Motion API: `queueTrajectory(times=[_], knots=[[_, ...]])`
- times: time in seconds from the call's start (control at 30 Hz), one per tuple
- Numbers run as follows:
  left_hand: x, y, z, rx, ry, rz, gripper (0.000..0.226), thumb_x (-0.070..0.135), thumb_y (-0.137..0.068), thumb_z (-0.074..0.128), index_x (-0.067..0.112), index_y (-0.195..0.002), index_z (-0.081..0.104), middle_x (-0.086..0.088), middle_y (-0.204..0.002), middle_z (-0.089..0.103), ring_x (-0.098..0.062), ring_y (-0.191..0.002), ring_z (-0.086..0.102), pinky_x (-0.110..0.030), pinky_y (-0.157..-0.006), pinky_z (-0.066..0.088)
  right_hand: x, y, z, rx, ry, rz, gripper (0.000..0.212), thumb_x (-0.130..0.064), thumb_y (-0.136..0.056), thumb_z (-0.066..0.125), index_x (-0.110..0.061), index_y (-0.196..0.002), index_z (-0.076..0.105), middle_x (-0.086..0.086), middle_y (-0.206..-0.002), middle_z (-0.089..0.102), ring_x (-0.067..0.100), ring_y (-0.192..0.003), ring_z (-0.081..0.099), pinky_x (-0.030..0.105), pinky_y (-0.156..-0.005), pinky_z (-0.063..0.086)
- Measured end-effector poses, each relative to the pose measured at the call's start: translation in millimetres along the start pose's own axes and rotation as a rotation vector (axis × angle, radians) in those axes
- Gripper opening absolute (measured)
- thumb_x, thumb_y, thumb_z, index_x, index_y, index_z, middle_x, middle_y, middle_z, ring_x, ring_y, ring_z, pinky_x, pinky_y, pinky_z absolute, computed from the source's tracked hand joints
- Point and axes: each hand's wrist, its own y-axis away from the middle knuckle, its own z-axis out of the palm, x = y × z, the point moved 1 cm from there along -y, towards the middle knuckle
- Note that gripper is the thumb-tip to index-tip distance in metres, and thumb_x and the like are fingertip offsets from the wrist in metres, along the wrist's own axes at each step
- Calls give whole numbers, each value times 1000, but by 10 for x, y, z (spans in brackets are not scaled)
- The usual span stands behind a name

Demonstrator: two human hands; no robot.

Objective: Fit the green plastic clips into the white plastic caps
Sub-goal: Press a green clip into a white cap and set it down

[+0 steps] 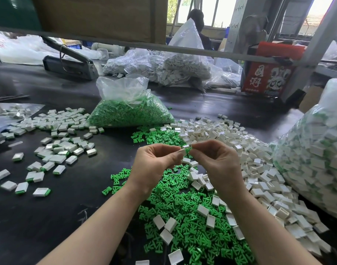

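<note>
Two hands meet above the worktop [49, 217], and between their fingertips sit the two parts you are joining. Your left hand [154, 163] pinches a white cap [183, 151] at its tip; your right hand [219, 161] pinches a green clip [187, 150], which touches the cap's edge. Both grips are clenched on their parts, and how far the clip has entered is too small to tell.

To seat it well, I'd judge you should hold the cap steady with its open side facing the clip, keep the clip square to the opening rather than tilted, and press straight in with the thumb until it sits flush. Keep your fingertips off the mouth of the cap so they do not block it.

Below your wrists lies the loose green clip pile [192, 217], with a few caps scattered on it, and to its right the white cap heap [259, 169]. Well to your left, the finished pieces [55, 150] are spread out, white with green showing at one edge. Farther off, a clear bag of green clips [129, 111] rests on the worktop, and behind it bags of white caps [173, 67].
</note>
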Motion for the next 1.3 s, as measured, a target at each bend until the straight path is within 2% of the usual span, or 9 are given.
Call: queueTrajectory(times=[0.13,0.4,0.63,0.77,0.9,1.03,1.1,1.17,1.3], knots=[[-21,4,-10,-16,-11,14,11,10,-75,81,6,-84,77,-15,-77,75,-19,-68,71,-19,-61,53,-9,3,6,-7,21,-9,10,-2,-79,75,-3,-89,72,8,-83,74,23,-80,71,28,-77,57],[-81,-29,-37,-70,-42,38,17,23,-73,83,13,-85,77,-10,-79,75,-19,-71,70,-22,-66,55,-10,21,22,-29,14,-17,9,-6,-80,76,-13,-86,73,3,-82,74,17,-77,71,22,-72,56],[-128,-55,-111,-388,-368,-30,28,38,-94,59,12,-88,64,1,-73,68,-11,-66,59,-22,-63,47,6,31,60,-98,40,5,9,-3,-79,76,-6,-87,73,7,-80,74,22,-76,71,26,-74,58],[-147,-39,-113,-437,-448,-16,26,36,-93,49,13,-82,57,5,-67,55,-13,-63,49,-25,-59,41,11,29,54,-163,80,73,13,-4,-81,75,-7,-93,71,9,-82,73,18,-77,70,22,-73,55],[-130,-54,-142,-429,-505,52,27,37,-95,48,31,-70,56,14,-60,48,-8,-57,42,-23,-55,36,17,18,40,-266,278,134,10,-19,-91,66,-15,-101,67,3,-77,73,11,-66,65,20,-61,51],[-119,-44,-143,-458,-629,111,26,43,-96,44,41,-71,53,18,-60,47,-4,-58,39,-23,-55,35,52,38,71,-390,502,81,20,-26,-101,50,-20,-84,60,2,-72,66,7,-53,49,29,-51,42],[-114,-27,-137,-471,-675,115,20,45,-94,41,38,-80,54,17,-70,55,-6,-64,47,-28,-60,42,66,48,77,-405,522,70,25,-26,-102,47,-21,-79,55,-1,-68,62,7,-55,48,31,-52,41],[-101,-12,-131,-460,-665,98,25,43,-93,41,23,-92,56,3,-86,62,-13,-77,55,-40,-76,46,83,53,81,-419,507,66,28,-25,-102,46,-24,-74,52,-5,-64,58,5,-54,45,26,-51,39],[-77,19,-101,-455,-652,115,29,38,-93,40,13,-87,52,2,-75,49,-11,-71,43,-51,-72,41,106,53,98,-413,450,86,29,-22,-102,46,-22,-74,52,-3,-63,58,4,-52,44,21,-50,37]])
